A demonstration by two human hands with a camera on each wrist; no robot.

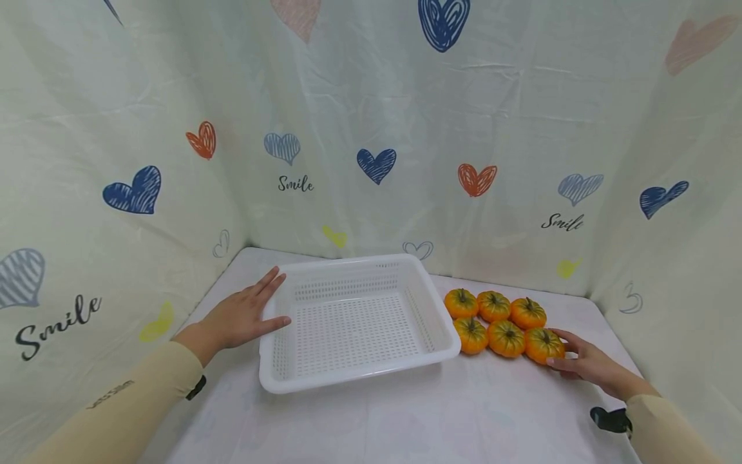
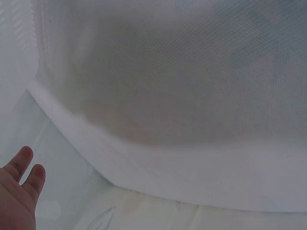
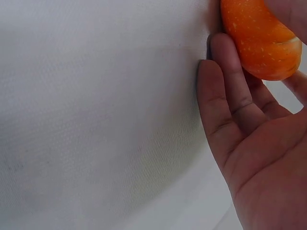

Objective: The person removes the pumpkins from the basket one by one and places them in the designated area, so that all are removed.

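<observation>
Small orange-and-green pumpkins stand in two rows on the white table, right of a white plastic basket (image 1: pixel 359 377). At the near row's right end, my right hand (image 1: pixel 594 366) grips a pumpkin (image 1: pixel 543 346) between thumb and fingers. The right wrist view shows that orange pumpkin (image 3: pixel 261 43) between the thumb and fingers of my right hand (image 3: pixel 259 139), with the lower fingertips along the tabletop. Across at the basket's left side, my left hand (image 1: pixel 243 316) rests on the rim, fingers straight and thumb spread. Part of this left hand (image 2: pixel 19 187) shows in the left wrist view.
Other pumpkins (image 1: pixel 506 338) sit close together, the nearest ones beside the basket's right wall. A pale curtain (image 1: pixel 377 219) printed with hearts hangs behind the table and along both sides. Table surface (image 1: pixel 394 419) extends in front of the basket.
</observation>
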